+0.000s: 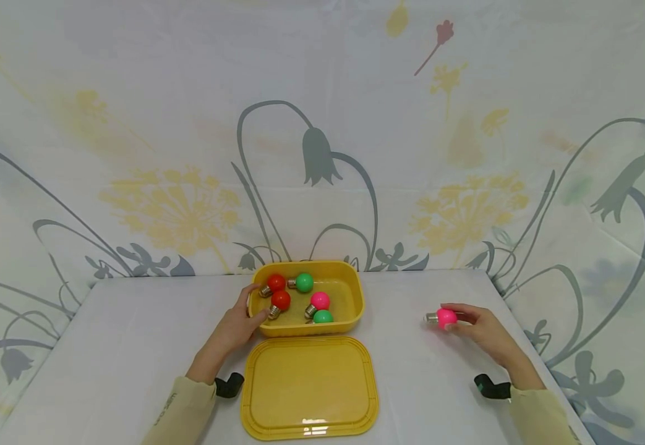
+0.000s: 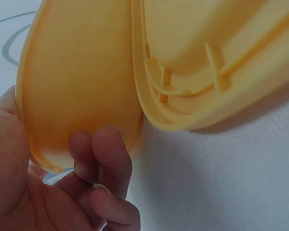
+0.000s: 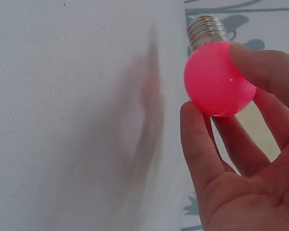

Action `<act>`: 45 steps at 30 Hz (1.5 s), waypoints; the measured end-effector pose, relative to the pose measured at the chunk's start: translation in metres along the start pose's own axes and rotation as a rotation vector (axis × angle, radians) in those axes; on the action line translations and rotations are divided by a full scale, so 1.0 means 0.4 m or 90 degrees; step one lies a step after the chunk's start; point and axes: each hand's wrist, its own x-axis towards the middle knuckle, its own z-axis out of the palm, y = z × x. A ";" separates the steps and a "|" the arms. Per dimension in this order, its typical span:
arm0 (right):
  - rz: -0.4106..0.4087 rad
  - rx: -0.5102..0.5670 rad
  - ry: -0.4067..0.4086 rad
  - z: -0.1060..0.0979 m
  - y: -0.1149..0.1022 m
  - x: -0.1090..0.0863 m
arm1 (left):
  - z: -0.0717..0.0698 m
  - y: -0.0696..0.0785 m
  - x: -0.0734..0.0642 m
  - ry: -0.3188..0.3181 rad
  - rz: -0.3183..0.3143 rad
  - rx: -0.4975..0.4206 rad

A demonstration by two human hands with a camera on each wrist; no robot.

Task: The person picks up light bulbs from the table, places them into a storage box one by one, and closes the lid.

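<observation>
My right hand (image 1: pixel 485 330) pinches a pink light bulb (image 3: pixel 214 79) by its round globe, clear of the table, its metal screw base pointing left in the head view. My left hand (image 1: pixel 234 324) grips the left end of a yellow plastic box (image 1: pixel 350 318), thumb over the rim and fingers against the outer wall (image 2: pixel 82 62). Inside the box lie two red bulbs (image 1: pixel 281 300), two green bulbs (image 1: pixel 304 282) and another pink bulb (image 1: pixel 320 301). The lower green bulb is partly hidden by the front wall.
A flat yellow lid (image 1: pixel 308 386) lies on the table just in front of the box. The table (image 1: pixel 411 383) has a white cloth, and a flower-printed curtain (image 1: pixel 322 74) rises behind it. A black wrist camera (image 1: pixel 230 385) juts from the left sleeve, another (image 1: pixel 491 387) from the right.
</observation>
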 end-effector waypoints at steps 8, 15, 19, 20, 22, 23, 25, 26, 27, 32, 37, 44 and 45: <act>-0.014 -0.004 -0.004 0.015 -0.002 -0.002 | 0.001 -0.001 0.001 0.000 -0.003 -0.001; -0.016 0.004 -0.011 0.030 -0.015 -0.003 | 0.000 0.003 -0.001 0.003 0.000 0.001; -0.014 0.004 -0.012 0.036 -0.027 -0.002 | 0.000 0.004 -0.002 0.003 0.002 -0.002; -0.015 0.004 -0.014 0.037 -0.028 -0.002 | -0.001 0.004 -0.002 0.003 0.004 -0.003; -0.019 0.006 -0.018 0.038 -0.031 -0.002 | -0.001 0.004 -0.003 0.003 0.007 -0.005; -0.016 0.014 -0.017 0.039 -0.031 -0.002 | -0.001 0.004 -0.003 0.003 0.006 -0.007; -0.019 0.020 -0.021 0.040 -0.034 -0.002 | -0.001 0.004 -0.003 0.003 0.005 -0.008; -0.021 0.023 -0.024 0.041 -0.035 -0.001 | -0.001 0.004 -0.003 0.003 0.005 -0.008; -0.022 0.028 -0.026 0.042 -0.037 -0.001 | -0.001 0.004 -0.003 0.003 0.004 -0.009; -0.028 0.037 -0.033 0.051 -0.051 -0.002 | -0.001 0.003 -0.002 0.002 0.006 -0.011; -0.038 0.037 -0.045 0.061 -0.059 0.000 | 0.000 0.003 -0.002 0.002 0.006 -0.008; -0.064 0.032 -0.053 0.075 -0.083 0.003 | -0.001 0.006 -0.005 0.004 0.002 -0.001; -0.068 0.033 -0.054 0.078 -0.087 0.004 | -0.001 0.007 -0.005 0.004 0.002 -0.002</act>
